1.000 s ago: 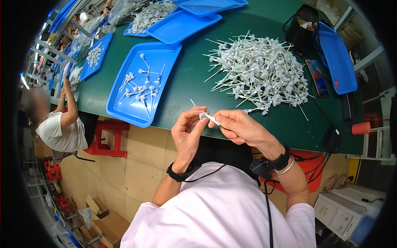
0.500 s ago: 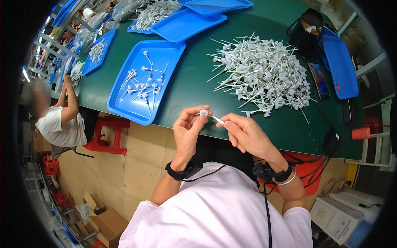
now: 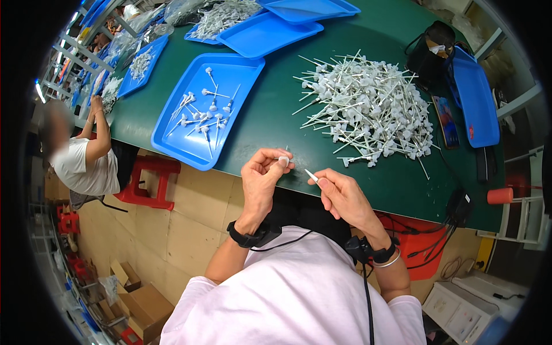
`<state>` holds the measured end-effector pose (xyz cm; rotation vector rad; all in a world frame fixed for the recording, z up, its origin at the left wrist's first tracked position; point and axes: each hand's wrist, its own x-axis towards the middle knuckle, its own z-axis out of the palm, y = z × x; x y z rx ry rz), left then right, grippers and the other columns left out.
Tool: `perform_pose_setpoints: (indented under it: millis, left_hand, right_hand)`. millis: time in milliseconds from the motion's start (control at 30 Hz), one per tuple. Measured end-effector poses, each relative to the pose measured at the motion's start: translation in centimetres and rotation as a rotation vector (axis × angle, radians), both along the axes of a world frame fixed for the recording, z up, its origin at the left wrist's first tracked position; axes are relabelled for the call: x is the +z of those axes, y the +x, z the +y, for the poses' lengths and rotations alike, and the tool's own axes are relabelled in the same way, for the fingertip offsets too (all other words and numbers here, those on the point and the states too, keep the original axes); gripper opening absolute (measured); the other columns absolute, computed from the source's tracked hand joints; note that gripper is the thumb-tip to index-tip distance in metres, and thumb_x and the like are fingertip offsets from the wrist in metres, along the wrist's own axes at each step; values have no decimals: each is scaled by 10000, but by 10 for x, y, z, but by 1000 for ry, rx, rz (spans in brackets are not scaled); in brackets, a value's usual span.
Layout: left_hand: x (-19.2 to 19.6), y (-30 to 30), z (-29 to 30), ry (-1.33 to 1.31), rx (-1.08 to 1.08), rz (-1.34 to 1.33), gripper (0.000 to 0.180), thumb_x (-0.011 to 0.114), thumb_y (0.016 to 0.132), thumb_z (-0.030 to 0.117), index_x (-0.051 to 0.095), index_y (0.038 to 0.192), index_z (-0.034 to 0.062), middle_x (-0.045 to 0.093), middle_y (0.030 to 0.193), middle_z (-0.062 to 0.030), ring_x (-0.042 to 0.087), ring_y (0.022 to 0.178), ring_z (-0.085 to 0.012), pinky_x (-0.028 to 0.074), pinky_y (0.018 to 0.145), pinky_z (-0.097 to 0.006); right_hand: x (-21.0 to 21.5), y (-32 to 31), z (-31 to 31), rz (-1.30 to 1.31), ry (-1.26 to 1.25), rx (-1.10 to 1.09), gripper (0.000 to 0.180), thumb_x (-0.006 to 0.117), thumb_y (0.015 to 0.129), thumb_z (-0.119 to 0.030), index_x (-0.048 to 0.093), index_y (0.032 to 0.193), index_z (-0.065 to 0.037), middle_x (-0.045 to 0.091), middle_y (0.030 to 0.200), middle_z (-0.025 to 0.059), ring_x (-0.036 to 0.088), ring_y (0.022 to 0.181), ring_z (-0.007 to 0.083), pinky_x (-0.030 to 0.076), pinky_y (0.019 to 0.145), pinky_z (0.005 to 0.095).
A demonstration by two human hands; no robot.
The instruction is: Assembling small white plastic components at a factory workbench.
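Observation:
Just above the table's near edge, my left hand (image 3: 260,178) pinches a small white plastic piece (image 3: 283,161) between thumb and fingers. A thin stem seems to stick out beyond the fingertips, and much of the piece is hidden by them. My right hand (image 3: 349,198) is closed around a slim white pointed tool (image 3: 311,176), its tip aimed up and left, a short gap from the piece. Ahead of my right hand lies a big heap of white-headed thin-stemmed pieces (image 3: 371,109). Similar pieces (image 3: 204,123) lie loose in the blue tray (image 3: 164,142) to the left.
More blue trays (image 3: 270,34) stand at the back. On the right are a black pouch (image 3: 428,57), a phone (image 3: 446,122), another blue tray (image 3: 477,103) and a red cylinder (image 3: 499,196). A person (image 3: 86,161) sits at the far left by a red stool (image 3: 150,181).
The pointed tool has drawn back from the piece, to the right and slightly down, with my right hand. In my left fingers the white piece has turned. The whole view has shifted slightly.

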<state>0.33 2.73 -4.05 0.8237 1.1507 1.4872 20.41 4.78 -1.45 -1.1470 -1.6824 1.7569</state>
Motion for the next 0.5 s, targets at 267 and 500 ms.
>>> perform_pose_setpoints:
  millis: [267,500]
  left_hand:
    - [11,3,0,-57,-13,5,149,645,896,107,659,1006,7,685,1052,-100,664,916,-156,494,801,-260]
    - [13,5,2,-68,2,17,131,638,890,101,664,979,8,691,1027,-99,663,880,-155,492,761,-252]
  right_hand:
    - [-11,5,-4,22,-19,-55,280,430,1037,-204,610,1050,10,506,568,8,443,417,51,355,393,225]
    - [-14,10,-7,-31,18,-90,268,459,1027,-212,620,1051,1,510,573,3,444,426,53,355,399,232]
